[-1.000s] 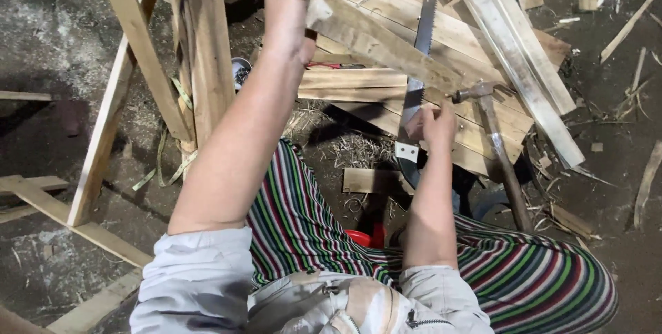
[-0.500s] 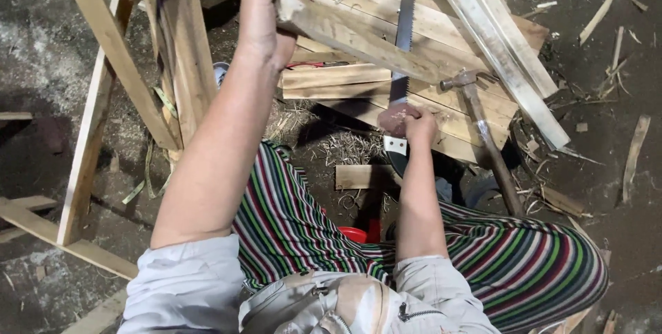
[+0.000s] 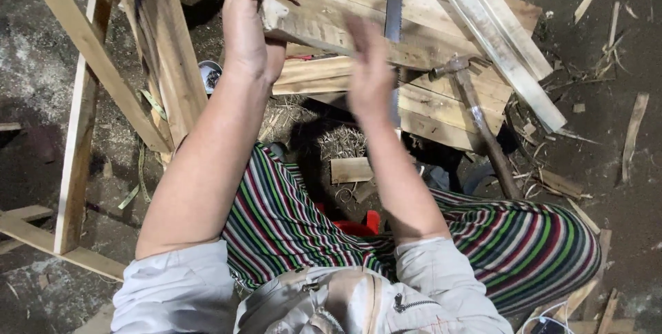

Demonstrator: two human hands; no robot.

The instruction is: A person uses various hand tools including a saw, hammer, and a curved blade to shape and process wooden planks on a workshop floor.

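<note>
I see a dark dirt floor (image 3: 41, 65) strewn with sawdust and wood offcuts (image 3: 631, 134) to the right. A pale timber frame (image 3: 83, 120) stands at left. Light is dim and artificial.

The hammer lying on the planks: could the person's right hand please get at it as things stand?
Probably yes. The hammer lies uncovered on the stacked planks, just right of the saw, and the right hand is raised close by, with nothing between them.

My left hand (image 3: 249, 27) is raised at the end of an outstretched bare forearm, fingers curled closed. My right hand (image 3: 370, 72) is lifted, blurred, fingers extended and loose.
</note>
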